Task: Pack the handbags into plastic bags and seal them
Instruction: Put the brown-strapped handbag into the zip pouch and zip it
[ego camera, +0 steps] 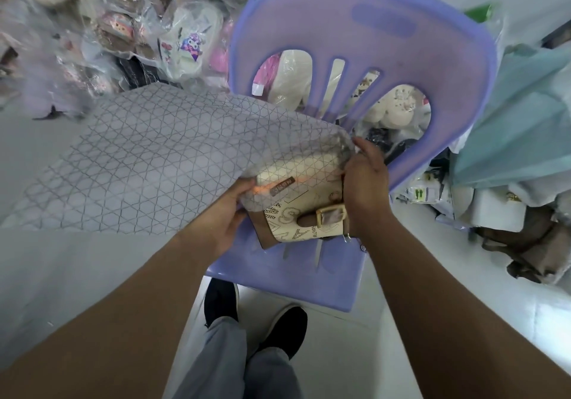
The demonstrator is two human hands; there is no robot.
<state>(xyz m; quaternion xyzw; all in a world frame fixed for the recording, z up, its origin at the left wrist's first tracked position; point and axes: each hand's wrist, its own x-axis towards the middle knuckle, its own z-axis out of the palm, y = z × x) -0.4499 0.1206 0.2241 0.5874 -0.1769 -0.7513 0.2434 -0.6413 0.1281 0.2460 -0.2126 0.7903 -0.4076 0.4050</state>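
Cream handbag (296,222), buckled, lying on the seat of a purple chair (278,278), upper part inside the mouth of a patterned plastic bag (139,164), lower part out; left hand (227,216) pinching the mouth's left edge, right hand (366,188) gripping its right edge.

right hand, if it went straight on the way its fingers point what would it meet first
Probably the lilac chair backrest just beyond the right hand, which already touches the plastic bag at its edge; depth is unclear.
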